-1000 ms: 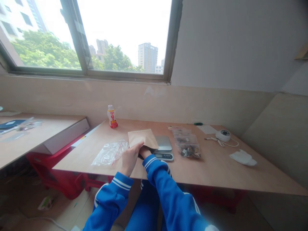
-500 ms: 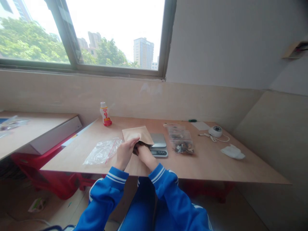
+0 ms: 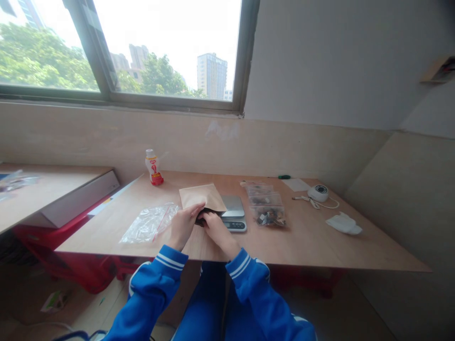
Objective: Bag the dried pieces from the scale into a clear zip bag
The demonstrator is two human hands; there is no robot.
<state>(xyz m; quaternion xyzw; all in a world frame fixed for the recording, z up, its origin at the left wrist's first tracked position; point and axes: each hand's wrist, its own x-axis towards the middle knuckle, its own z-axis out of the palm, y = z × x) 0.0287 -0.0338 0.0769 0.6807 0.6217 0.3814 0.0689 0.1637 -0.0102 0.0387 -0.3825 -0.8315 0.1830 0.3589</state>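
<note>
Near the tabletop's (image 3: pixel 320 246) front edge, our left hand (image 3: pixel 183 226) pinches the pouch (image 3: pixel 201 197) mouth and our right hand (image 3: pixel 216 227) grips beside it; light, pliant paper, best held at its rim.

Left hand (image 3: pixel 183 225) is gripping the near edge of a brown paper pouch (image 3: pixel 201 197); right hand (image 3: pixel 215 226) is pinching at its dark opening. Pouch is leaning over a digital scale (image 3: pixel 235 214) on the wooden table (image 3: pixel 313 246). Clear zip bag (image 3: pixel 147 223) is lying left, filled packets (image 3: pixel 269 208) right.
</note>
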